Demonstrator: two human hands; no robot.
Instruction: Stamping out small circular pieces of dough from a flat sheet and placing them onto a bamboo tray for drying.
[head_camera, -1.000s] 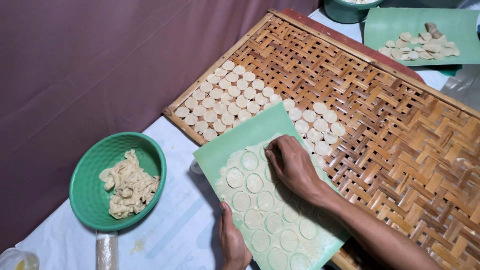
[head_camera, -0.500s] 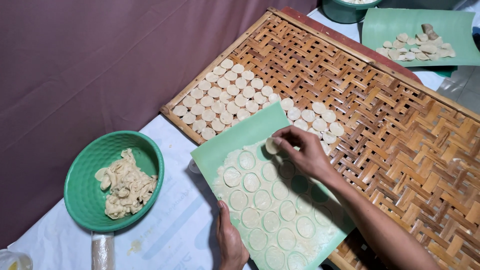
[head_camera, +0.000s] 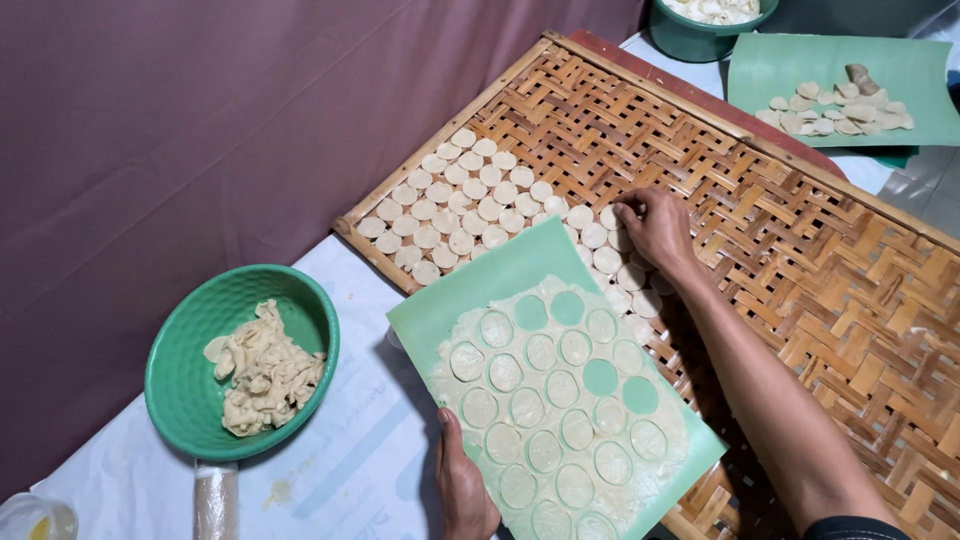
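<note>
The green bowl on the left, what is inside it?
The green bowl holds a loose heap of pale dough scraps, piled toward its right side. The ribbed green inside shows around the heap; the bowl's bottom beneath the scraps is covered.

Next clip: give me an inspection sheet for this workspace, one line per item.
Surface: woven bamboo tray lying on a pale sheet.
Job's things: green mat with rolled dough cut into circles, four holes; dough discs in rows on the tray.
Clutter: green bowl of dough scraps; rolling pin; second mat with discs; far bowl.
Hands: left hand holds the mat's edge; right hand sets a disc on the tray.
Cables: nothing seen.
Surroundings: purple cloth behind.
</note>
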